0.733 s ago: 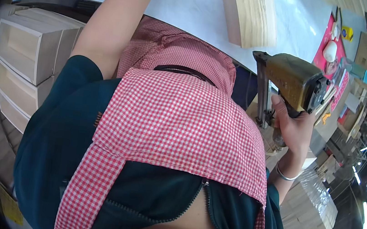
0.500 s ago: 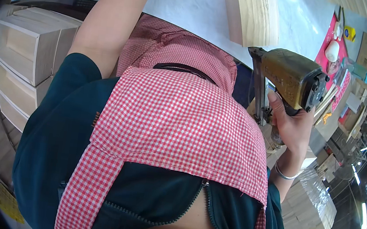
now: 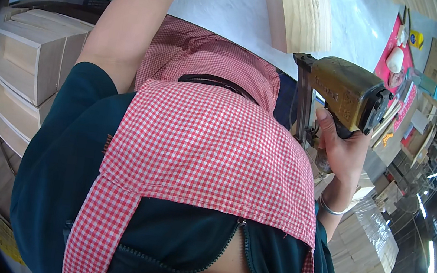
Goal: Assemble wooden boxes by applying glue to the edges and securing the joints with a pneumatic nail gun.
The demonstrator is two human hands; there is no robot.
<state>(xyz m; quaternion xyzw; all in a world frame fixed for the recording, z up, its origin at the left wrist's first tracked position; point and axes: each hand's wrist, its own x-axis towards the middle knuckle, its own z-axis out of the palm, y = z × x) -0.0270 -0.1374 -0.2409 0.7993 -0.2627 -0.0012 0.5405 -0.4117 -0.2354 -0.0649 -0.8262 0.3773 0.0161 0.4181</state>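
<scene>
My right hand (image 3: 343, 146) is wrapped round the grip of a worn, brownish-gold nail gun (image 3: 344, 89), its thumb lying along the near side. The gun's nose end is close to the near end of a pale wooden piece (image 3: 303, 21) with striped grain, which lies on the light worktable (image 3: 223, 11). Whether the nose touches the wood I cannot tell. My left forearm (image 3: 134, 22) reaches forward over the table's near edge. The left hand lies beyond the top of the picture, so its fingers and anything in them are hidden.
Open-fronted pale wooden boxes (image 3: 17, 65) are stacked on the left. At the right, a pink surface (image 3: 383, 64) carries a white roll (image 3: 395, 60) and a blue-capped container (image 3: 426, 85). Below my right arm stands a plastic-wrapped stack of wood (image 3: 365, 253). More boards lie at the far right.
The view has shifted slightly. The nail gun stays in my right hand beside the wooden piece, and my left arm remains stretched forward. Nothing has been let go.
</scene>
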